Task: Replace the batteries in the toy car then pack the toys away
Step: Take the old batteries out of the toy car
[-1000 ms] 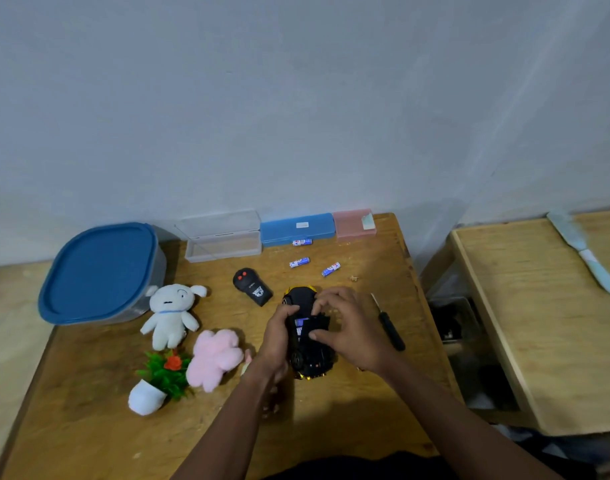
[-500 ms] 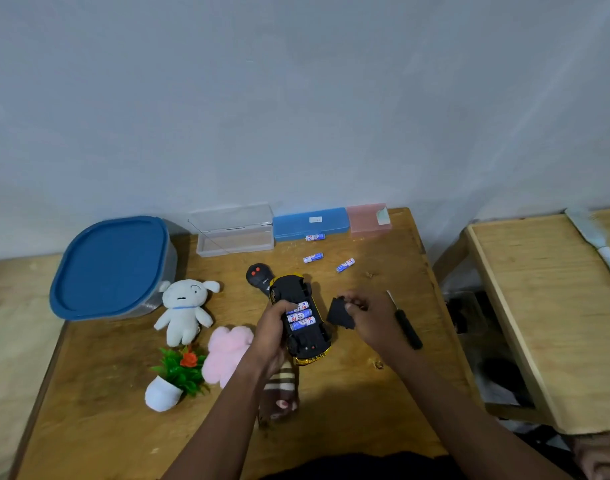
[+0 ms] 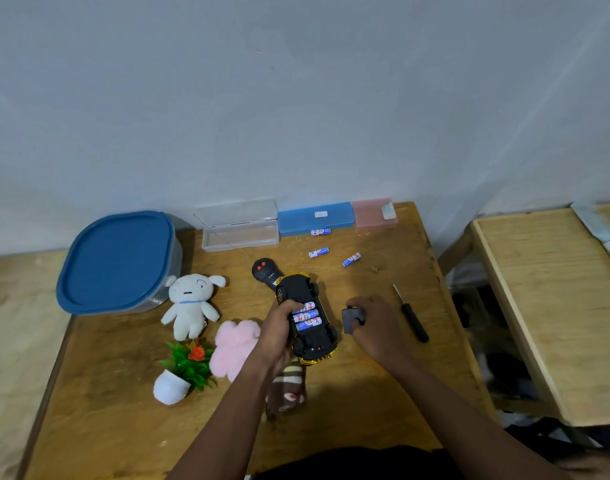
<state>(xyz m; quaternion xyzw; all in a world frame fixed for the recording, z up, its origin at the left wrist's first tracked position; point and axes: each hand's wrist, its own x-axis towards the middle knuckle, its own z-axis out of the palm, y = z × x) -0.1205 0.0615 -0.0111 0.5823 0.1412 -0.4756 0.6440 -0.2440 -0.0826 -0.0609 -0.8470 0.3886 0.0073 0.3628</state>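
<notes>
The black and yellow toy car (image 3: 305, 315) lies upside down on the wooden table (image 3: 123, 427). Three blue and white batteries (image 3: 307, 315) sit in its open compartment. My left hand (image 3: 277, 332) grips the car's left side, with the thumb by the batteries. My right hand (image 3: 372, 327) holds the black battery cover (image 3: 351, 319) just right of the car. Three loose batteries (image 3: 319, 252) lie further back. A black screwdriver (image 3: 411, 315) rests right of my right hand. The black remote (image 3: 263, 271) touches the car's far end.
A blue-lidded tub (image 3: 118, 259) stands at back left. Clear (image 3: 239, 225), blue (image 3: 315, 218) and pink boxes (image 3: 374, 213) line the wall. A white plush (image 3: 191, 304), pink plush (image 3: 234, 346), potted plant toy (image 3: 184, 370) and brown striped toy (image 3: 288, 386) lie left of the car. A second table (image 3: 552, 306) stands right.
My right hand lifted the battery cover off the car and carried it to the right, baring the batteries. The left hand kept its grip on the car.
</notes>
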